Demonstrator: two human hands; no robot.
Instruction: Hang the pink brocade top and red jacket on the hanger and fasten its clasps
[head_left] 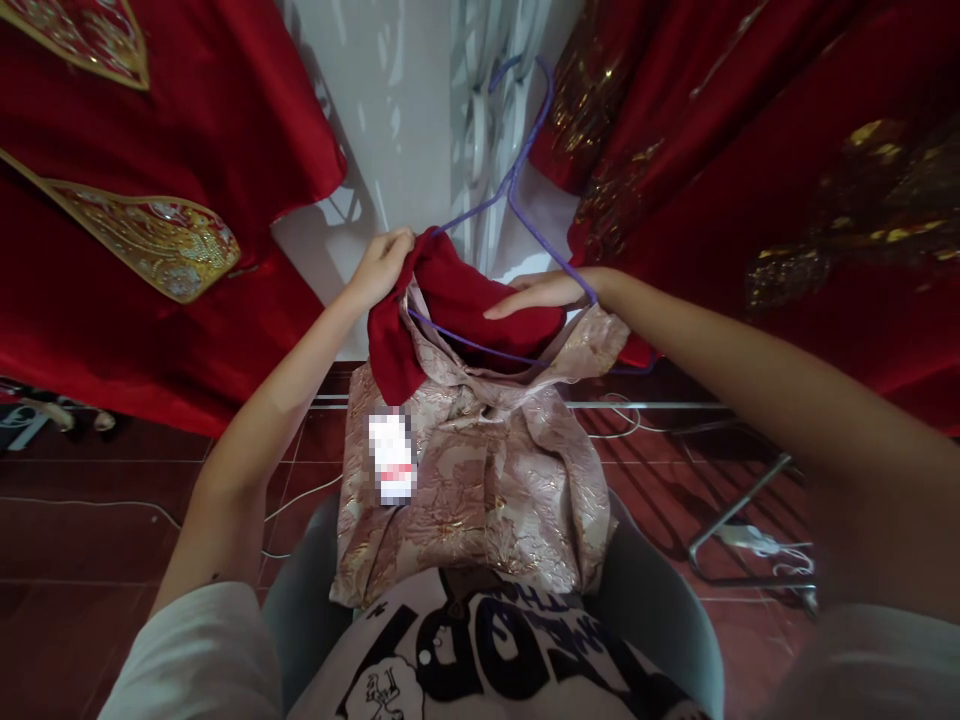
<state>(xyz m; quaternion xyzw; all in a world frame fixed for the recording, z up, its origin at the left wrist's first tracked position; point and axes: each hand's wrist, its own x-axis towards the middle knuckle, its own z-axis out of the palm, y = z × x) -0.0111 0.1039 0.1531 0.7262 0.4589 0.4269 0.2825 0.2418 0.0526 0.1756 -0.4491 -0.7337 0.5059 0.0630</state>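
Observation:
A purple hanger point(517, 180) stands before me, its hook at the top. A red cloth point(457, 290) hangs over its left shoulder and spreads across its middle. My left hand point(384, 262) is closed on the red cloth at that left shoulder. My right hand point(551, 292) reaches in under the hanger's right arm, its thumb on the red cloth and its other fingers partly hidden behind it. A pinkish-gold brocade garment point(465, 480) lies over my lap, its upper edge around the hanger's lower bar and right end.
Red embroidered garments hang at left point(247, 130) and right point(750, 200). A blurred white patch point(392, 460) lies on the brocade. A grey chair point(667, 590) surrounds me. A metal rack leg point(739, 510), rails and white cables point(296, 500) are on the red tiled floor point(82, 540).

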